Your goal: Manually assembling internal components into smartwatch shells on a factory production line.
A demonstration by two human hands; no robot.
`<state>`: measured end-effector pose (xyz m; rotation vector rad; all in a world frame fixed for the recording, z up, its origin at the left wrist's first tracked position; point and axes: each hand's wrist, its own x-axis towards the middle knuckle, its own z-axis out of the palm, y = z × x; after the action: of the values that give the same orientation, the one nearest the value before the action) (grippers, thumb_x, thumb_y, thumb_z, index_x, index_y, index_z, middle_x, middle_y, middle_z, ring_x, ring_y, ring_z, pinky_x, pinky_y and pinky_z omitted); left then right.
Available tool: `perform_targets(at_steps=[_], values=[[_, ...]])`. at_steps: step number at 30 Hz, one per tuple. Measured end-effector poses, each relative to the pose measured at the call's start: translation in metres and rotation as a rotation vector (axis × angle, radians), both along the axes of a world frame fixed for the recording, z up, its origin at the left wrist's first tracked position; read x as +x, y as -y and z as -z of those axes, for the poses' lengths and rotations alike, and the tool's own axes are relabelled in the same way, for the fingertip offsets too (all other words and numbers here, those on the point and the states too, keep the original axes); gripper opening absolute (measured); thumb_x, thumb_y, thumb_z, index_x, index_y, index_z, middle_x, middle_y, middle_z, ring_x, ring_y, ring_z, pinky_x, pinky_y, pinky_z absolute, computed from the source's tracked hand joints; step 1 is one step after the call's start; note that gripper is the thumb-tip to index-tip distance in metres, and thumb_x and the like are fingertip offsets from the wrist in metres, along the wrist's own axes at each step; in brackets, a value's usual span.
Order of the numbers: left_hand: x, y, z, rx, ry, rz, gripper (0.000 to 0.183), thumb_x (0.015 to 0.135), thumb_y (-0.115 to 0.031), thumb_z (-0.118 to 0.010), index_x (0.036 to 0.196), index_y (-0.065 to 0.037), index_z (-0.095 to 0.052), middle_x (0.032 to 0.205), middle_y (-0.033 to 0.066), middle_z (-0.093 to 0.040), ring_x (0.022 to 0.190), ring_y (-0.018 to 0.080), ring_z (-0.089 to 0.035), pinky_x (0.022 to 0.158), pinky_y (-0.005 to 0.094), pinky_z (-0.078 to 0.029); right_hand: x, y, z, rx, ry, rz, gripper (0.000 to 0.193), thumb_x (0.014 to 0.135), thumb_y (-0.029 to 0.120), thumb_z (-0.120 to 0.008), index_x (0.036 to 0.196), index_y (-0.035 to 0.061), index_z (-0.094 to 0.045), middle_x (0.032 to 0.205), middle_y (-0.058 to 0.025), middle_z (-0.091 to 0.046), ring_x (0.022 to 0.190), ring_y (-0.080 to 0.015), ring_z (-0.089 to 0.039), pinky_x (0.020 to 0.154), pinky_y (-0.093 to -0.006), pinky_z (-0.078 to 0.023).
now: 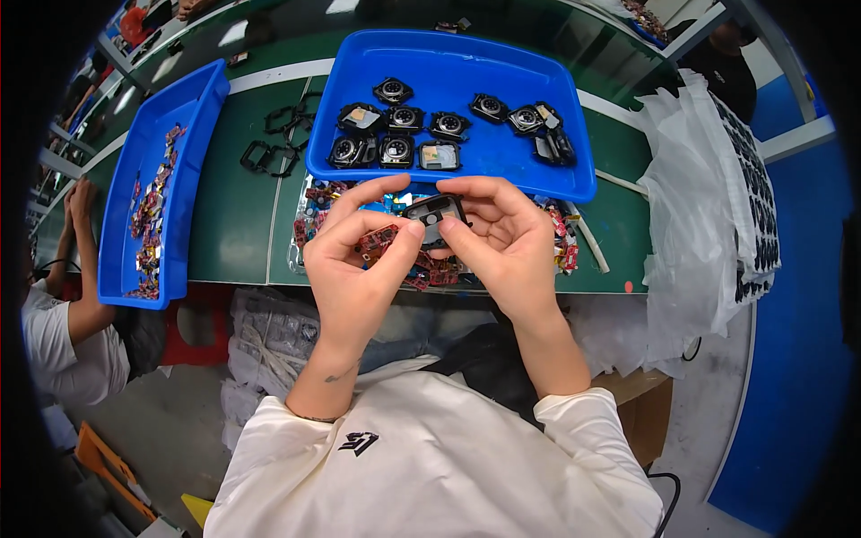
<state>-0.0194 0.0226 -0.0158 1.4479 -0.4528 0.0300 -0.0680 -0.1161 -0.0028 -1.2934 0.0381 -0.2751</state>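
Note:
Both my hands are raised over a heap of small circuit boards at the table's front. Between them is a black smartwatch case [434, 212], its open inside turned up and showing a grey and silver interior. My right hand [509, 242] grips its right side, thumb pressed onto the inside, fingers curled behind. My left hand [348, 251] pinches the left edge with the thumb tip, its index finger arched above. Red circuit boards [377, 238] show between my left thumb and fingers; they seem to belong to the heap below. The fingertips behind the case are hidden.
Beyond my hands, a blue tray [502, 76] holds several black watch cases. Black frames [269, 158] lie left of it. Another blue tray [199, 117] at left contains small parts. White-wrapped sheets of black pieces [695, 179] are stacked at right. Another person's arm [82, 242] rests at far left.

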Motion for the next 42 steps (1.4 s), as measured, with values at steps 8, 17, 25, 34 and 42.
perform_targets(at_steps=[8,17,25,34,42], values=[[0.002,0.002,0.0,-0.002,-0.023,0.004,0.003,0.076,0.0,-0.067,0.078,0.002,-0.067,0.109,0.0123,-0.062,0.077,0.0056,-0.057,0.062,0.0169,-0.042,-0.001,-0.006,0.001,-0.032,0.007,0.017,0.024,0.084,-0.003,-0.057,0.109,-0.0048,-0.054,0.099,-0.0106,-0.06,0.089,-0.0128,-0.061,0.07,-0.025,-0.057],[0.001,0.003,0.002,-0.074,-0.116,0.027,0.003,0.079,0.001,-0.064,0.08,0.003,-0.064,0.108,0.0151,-0.063,0.078,0.0071,-0.057,0.066,0.0183,-0.044,-0.001,-0.009,0.003,-0.062,0.049,0.042,0.024,0.084,-0.003,-0.058,0.108,-0.006,-0.054,0.101,-0.0105,-0.059,0.09,-0.0131,-0.061,0.071,-0.0249,-0.057],[0.002,0.006,0.005,-0.065,-0.108,0.005,0.001,0.079,0.003,-0.063,0.078,0.004,-0.063,0.107,0.0179,-0.063,0.082,0.0099,-0.059,0.071,0.02,-0.045,-0.001,-0.009,0.007,-0.103,0.068,0.058,0.023,0.084,-0.004,-0.058,0.107,-0.0065,-0.054,0.102,-0.0106,-0.059,0.091,-0.0135,-0.061,0.072,-0.025,-0.057],[0.0,0.01,0.003,0.002,-0.04,-0.078,0.005,0.075,0.0,-0.066,0.074,0.003,-0.062,0.098,0.0115,-0.067,0.08,0.0092,-0.059,0.068,0.0202,-0.045,0.0,-0.01,0.009,-0.141,0.106,0.086,0.017,0.084,-0.004,-0.057,0.102,-0.0069,-0.057,0.099,-0.0109,-0.061,0.089,-0.0149,-0.063,0.07,-0.0252,-0.057],[-0.004,0.013,0.002,0.028,0.097,-0.056,0.007,0.075,0.001,-0.066,0.082,0.003,-0.068,0.101,0.0143,-0.066,0.081,0.0132,-0.063,0.068,0.0227,-0.05,0.0,-0.005,0.009,-0.121,0.142,0.166,0.014,0.084,-0.003,-0.059,0.097,-0.0068,-0.057,0.092,-0.0115,-0.063,0.083,-0.0132,-0.064,0.067,-0.0236,-0.057]])
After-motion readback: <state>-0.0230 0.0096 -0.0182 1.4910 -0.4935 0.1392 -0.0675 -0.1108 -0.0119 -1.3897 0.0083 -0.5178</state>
